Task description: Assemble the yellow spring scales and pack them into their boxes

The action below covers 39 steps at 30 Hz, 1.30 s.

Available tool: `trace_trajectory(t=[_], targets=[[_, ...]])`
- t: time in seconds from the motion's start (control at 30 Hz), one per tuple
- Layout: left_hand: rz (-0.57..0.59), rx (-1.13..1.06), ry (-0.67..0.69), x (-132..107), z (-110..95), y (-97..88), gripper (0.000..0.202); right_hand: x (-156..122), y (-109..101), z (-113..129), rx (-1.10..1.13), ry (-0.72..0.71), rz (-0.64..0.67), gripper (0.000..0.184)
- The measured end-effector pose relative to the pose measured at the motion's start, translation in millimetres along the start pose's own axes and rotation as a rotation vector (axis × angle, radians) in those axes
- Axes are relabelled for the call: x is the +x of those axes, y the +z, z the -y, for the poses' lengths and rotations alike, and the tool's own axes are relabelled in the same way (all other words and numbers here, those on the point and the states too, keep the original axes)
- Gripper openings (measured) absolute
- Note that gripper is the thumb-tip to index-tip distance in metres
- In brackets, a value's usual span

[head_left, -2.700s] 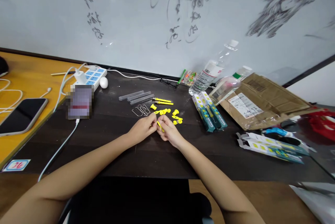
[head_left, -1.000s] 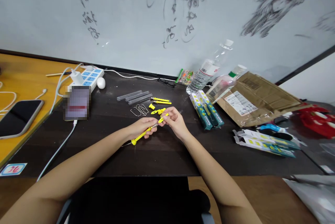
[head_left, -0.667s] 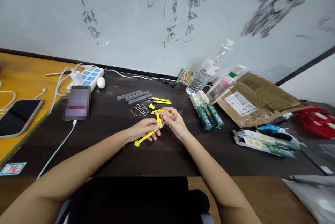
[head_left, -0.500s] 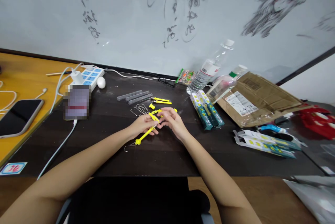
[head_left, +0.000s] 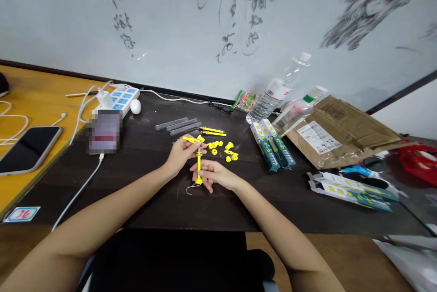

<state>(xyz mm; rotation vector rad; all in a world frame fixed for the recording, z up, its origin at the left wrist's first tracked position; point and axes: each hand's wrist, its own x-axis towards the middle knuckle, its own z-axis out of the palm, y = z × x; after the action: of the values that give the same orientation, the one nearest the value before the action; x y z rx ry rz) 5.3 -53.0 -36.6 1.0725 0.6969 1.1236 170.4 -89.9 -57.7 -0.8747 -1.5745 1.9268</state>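
My left hand (head_left: 180, 155) pinches a slim yellow plastic crosspiece (head_left: 190, 139) at the top of a yellow rod (head_left: 199, 164). Lower down, my right hand (head_left: 218, 174) grips the rod, which is nearly upright and has a metal section near its top. A thin bent wire hook (head_left: 190, 187) sticks out at its bottom end. Beyond my right hand lie several small yellow plastic parts (head_left: 214, 151). Further back are two yellow rods with dark tips (head_left: 215, 133) and clear plastic tubes (head_left: 184, 126). The wire pieces near the tubes are mostly hidden behind my left hand.
Two green boxes (head_left: 271, 146), a water bottle (head_left: 269, 100) and a cardboard parcel (head_left: 337, 132) stand on the right. Flattened boxes (head_left: 351, 189) lie nearer. A power strip (head_left: 124, 100), white cables and a phone (head_left: 29, 150) occupy the left.
The rod has swung from a slant to nearly upright. My right hand has moved down from the top pieces onto the rod, uncovering the small yellow parts behind.
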Motion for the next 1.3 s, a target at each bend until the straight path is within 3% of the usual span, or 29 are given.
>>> trace_trajectory(t=[0.2,0.47,0.67,0.8,0.93,1.0,1.13,1.3], targets=[[-0.044,0.058,-0.060,7.1,4.4,-9.0,0.033,-2.7,-4.3,0.3,-0.074,0.042,0.028,0.025],[-0.084,0.091,-0.088,6.7,6.9,-9.9,0.037,-7.0,0.4,7.4,-0.079,0.163,0.226,0.028],[-0.139,0.024,-0.120,7.6,17.4,-10.9,0.032,-8.9,3.2,9.4,-0.228,0.138,0.153,0.029],[-0.169,-0.035,-0.120,10.0,23.1,-12.4,0.028,-5.2,-8.9,6.8,-0.432,0.047,-0.118,0.033],[-0.152,-0.062,-0.126,10.4,21.7,-13.2,0.029,15.3,-33.9,9.4,-0.656,-0.171,-0.470,0.024],[-0.140,-0.049,-0.132,9.6,20.9,-12.9,0.030,31.0,-45.1,17.9,-0.858,-0.300,-0.566,0.015],[-0.115,-0.044,-0.127,8.7,22.8,-12.6,0.031,69.0,-57.5,41.2,-1.391,-0.405,-0.601,0.016],[-0.077,-0.070,-0.112,9.5,25.4,-13.1,0.036,118.9,-61.2,50.2,-1.826,-0.321,-0.405,0.022]])
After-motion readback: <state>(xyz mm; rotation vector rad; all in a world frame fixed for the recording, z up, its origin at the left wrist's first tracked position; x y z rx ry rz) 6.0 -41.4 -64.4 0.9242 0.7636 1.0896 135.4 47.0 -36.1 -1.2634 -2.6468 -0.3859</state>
